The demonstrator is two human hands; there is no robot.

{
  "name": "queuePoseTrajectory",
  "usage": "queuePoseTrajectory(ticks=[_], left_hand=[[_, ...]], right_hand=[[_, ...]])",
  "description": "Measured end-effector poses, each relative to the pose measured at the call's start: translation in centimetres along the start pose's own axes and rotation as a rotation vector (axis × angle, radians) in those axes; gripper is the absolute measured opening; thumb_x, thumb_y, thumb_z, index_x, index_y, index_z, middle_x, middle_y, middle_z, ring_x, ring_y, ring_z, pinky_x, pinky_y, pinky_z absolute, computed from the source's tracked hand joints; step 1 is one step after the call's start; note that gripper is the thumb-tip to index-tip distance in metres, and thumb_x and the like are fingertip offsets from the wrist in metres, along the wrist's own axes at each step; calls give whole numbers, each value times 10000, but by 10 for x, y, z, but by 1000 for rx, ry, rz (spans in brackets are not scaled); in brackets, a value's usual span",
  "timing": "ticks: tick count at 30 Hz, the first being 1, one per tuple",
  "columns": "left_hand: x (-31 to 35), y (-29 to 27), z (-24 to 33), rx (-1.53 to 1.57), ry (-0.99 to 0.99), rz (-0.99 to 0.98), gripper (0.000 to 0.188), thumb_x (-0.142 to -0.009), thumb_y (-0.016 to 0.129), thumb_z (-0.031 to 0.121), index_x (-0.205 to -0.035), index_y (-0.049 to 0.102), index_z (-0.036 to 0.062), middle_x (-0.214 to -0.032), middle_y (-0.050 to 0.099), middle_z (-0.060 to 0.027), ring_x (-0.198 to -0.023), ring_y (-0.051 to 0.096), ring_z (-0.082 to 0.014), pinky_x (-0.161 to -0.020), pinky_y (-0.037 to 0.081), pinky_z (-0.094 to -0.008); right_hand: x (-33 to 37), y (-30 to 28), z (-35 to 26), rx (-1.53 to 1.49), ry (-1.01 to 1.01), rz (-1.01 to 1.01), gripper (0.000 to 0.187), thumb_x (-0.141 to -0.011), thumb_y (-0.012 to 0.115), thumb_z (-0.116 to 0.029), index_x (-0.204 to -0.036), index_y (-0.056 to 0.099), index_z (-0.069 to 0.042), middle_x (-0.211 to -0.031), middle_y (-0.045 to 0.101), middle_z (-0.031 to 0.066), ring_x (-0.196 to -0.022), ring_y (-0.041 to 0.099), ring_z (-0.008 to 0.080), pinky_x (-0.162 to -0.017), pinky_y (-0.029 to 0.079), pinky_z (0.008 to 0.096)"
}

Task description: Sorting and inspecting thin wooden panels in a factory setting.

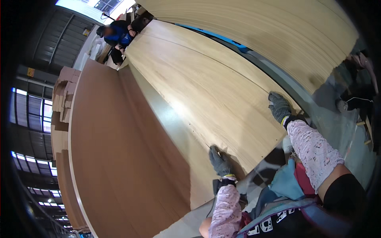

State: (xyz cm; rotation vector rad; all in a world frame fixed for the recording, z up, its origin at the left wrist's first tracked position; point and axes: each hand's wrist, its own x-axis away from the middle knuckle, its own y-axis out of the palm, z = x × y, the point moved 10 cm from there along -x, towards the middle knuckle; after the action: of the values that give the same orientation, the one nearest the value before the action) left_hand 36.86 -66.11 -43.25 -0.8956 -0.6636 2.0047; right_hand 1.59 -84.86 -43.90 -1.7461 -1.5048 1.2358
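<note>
A long pale wood veneer sheet (206,87) stretches from in front of me toward the far end, with a thin dark seam line running along its right side. My left hand (220,160), in a grey knit glove, lies on the sheet's near left part with its fingers stretched forward. Farther right, my right hand (279,106), gloved the same way, rests near the seam and the right edge, fingers extended and pressing on the surface. Neither hand shows anything gripped. Patterned sleeves cover both forearms.
Brown sheets (119,146) lie along the left, their right edge wavy. A tall stack of pale veneer sheets (258,31) stands at the upper right. A co-worker (117,35) in dark blue has hands near the sheet's far end. Piled brown boards (63,95) stand at far left.
</note>
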Motion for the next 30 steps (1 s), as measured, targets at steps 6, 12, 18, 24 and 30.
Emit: queuePoseTrajectory(ticks=[6,12,18,24,30], left_hand=[[52,-3,-53,429,-588,52,446,-937,440,196,-1345,409,20,-1162,572,-162,-1012,565,-231,-816,481,-322],[34,-39,-109,266,-635,-55,256,-927,457,254,-995,529,19,-932,588,-170,-813,610,-331,-705,511,-408],[8,-53,-80,-188,-196,-207,169,-861,540,184,-966,548,51,-896,611,-159,-803,638,-295,-657,526,-390],[20,-54,-129,476,-592,-34,241,-887,554,272,-1014,559,67,-888,635,-111,-791,648,-234,-605,522,-349],[41,-11,-132,1320,-1051,46,348,-933,510,354,-1094,561,51,-922,652,-85,-729,638,-220,-579,521,-320]], right_hand=[[9,24,-9,27,9,-195,333,-799,605,-243,-1087,608,-76,-1112,610,168,-1026,574,341,-919,444,427],[-3,13,-66,-46,-138,-289,278,-783,618,-241,-990,637,-56,-972,637,180,-940,592,353,-844,462,443],[3,24,-75,-25,-189,-388,288,-784,630,-248,-1003,628,-60,-965,641,179,-925,600,358,-838,464,440],[-13,30,-95,149,-425,-638,291,-799,565,-304,-903,636,-42,-897,653,201,-851,622,383,-791,475,465],[-59,-23,-24,222,-313,-381,325,-799,587,-280,-1012,602,-36,-1002,633,207,-955,591,381,-836,464,444]])
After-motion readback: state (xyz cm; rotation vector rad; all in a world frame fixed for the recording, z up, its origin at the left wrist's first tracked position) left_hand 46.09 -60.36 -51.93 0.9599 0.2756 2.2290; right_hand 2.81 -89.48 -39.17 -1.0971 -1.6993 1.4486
